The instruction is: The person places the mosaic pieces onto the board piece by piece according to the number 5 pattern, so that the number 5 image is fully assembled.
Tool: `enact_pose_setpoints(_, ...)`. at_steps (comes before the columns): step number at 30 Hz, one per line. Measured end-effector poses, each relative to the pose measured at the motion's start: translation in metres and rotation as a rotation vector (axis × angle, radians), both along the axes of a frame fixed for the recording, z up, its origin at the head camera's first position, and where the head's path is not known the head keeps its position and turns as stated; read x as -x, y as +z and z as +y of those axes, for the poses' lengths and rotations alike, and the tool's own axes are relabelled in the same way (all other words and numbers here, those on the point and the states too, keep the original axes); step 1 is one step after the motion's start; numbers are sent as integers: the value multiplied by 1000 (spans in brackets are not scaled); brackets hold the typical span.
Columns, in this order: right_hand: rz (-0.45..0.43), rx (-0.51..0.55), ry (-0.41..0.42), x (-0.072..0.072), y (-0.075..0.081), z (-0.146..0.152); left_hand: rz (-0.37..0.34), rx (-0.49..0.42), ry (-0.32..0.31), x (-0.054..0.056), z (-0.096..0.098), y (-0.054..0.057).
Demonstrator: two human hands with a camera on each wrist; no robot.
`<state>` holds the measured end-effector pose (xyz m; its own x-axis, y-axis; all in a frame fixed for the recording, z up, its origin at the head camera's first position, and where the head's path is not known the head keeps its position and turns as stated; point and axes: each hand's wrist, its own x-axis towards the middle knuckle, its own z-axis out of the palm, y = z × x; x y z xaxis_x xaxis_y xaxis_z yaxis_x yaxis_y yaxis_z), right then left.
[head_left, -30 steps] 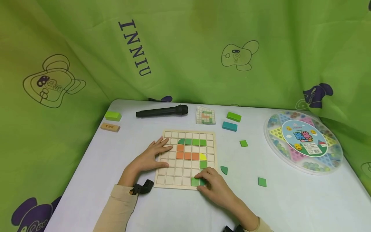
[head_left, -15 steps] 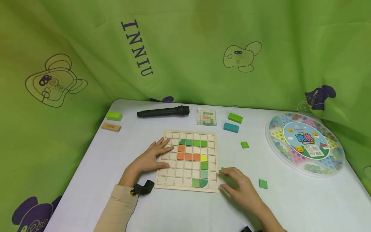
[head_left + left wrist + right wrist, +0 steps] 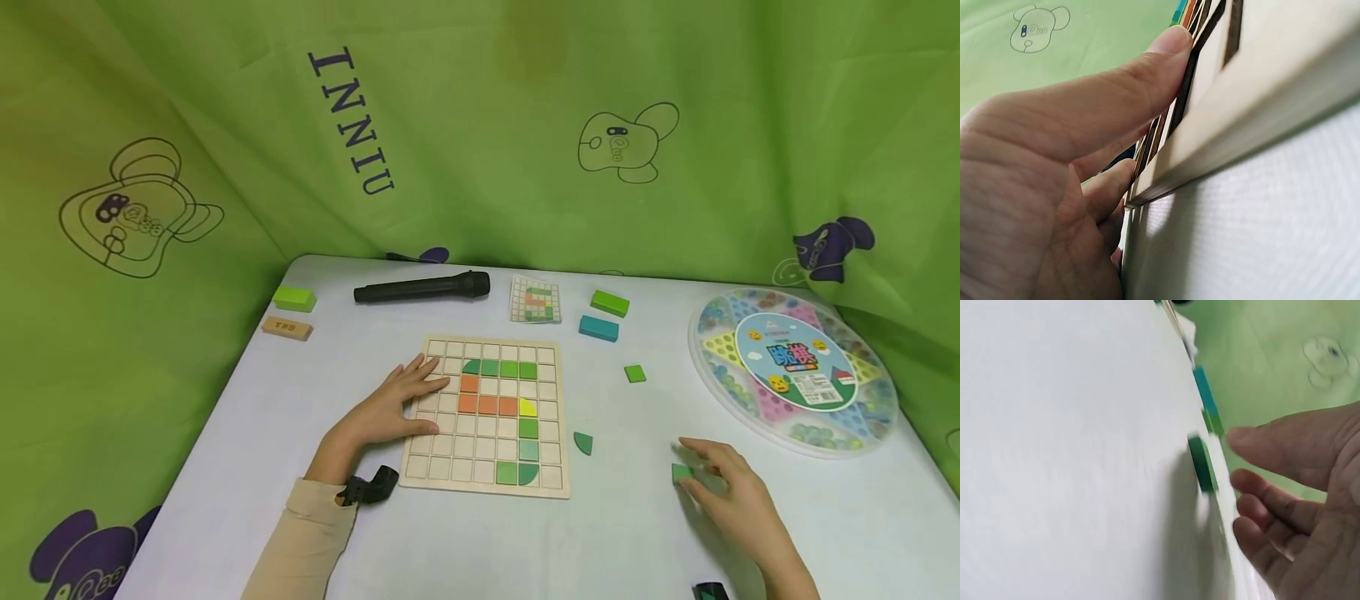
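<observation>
A square wooden grid board (image 3: 465, 446) lies on the table with green, orange and yellow tiles set in some cells. My left hand (image 3: 390, 404) rests on its left edge, fingers spread over the cells; in the left wrist view the thumb (image 3: 1116, 94) touches the board's surface. My right hand (image 3: 731, 492) hovers right of the board, over a green square tile (image 3: 682, 472). In the right wrist view that tile (image 3: 1202, 465) lies on the table, apart from the loosely bent fingers (image 3: 1279, 506). A dark green quarter-round tile (image 3: 583, 443) lies just off the board's right edge.
Another small green tile (image 3: 635, 373) lies farther back. A pattern card (image 3: 535, 300), green block (image 3: 610, 303), blue block (image 3: 598, 328) and black microphone (image 3: 422, 288) line the back. At left sit another green block (image 3: 294, 299) and a wooden block (image 3: 287, 327). A round marble game box (image 3: 795, 371) stands right.
My right hand has left the board's lower right cells, where a green quarter-round tile now shows, and moved right over the loose green square tile. My left hand stays in place.
</observation>
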<state>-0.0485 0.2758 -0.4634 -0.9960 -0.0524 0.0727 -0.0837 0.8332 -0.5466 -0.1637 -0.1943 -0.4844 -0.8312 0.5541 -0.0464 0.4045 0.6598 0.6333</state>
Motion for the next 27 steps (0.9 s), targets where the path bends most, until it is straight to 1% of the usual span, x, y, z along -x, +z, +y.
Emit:
enact_pose_setpoints(5,-25,15,24,-1,-8,9,3,0,1,0,0,1)
enact_pose_setpoints(10,4,17,2,0,-12,8,12,-15,-7,0,0,2)
enact_pose_setpoints(13,16,19,-7,0,-11,3,13,-16,-9,0,0,1)
enact_pose_setpoints(17,31,48,14,-2,-9,-11,4,-7,-10,0,1,0)
enact_pose_setpoints(22,107,115,85,-1,-10,-41,-4,4,-6,-1,1,-1)
enact_pose_setpoints(27,170,225,229,3,-14,-79,7,-10,-5,-1,0,1)
